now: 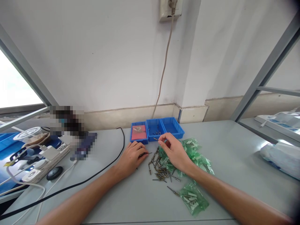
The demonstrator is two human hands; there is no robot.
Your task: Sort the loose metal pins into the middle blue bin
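My right hand is closed in a pinch on a small metal pin, held up near the front edge of the blue bins. My left hand rests low over the table with curled fingers. Thin metal pins poke out from its thumb and fingertips; how many it holds is hidden. Between and below the hands lies a loose heap of similar pins, thin at one end and thicker at the other. Several pins lie in the middle blue bin, while the right blue bin shows a bare floor.
Green plastic bags lie under and beside my right forearm; another green bag with pins sits nearer. The left blue bin holds a red card and a small clear packet. A black cable crosses the left side, near a power strip.
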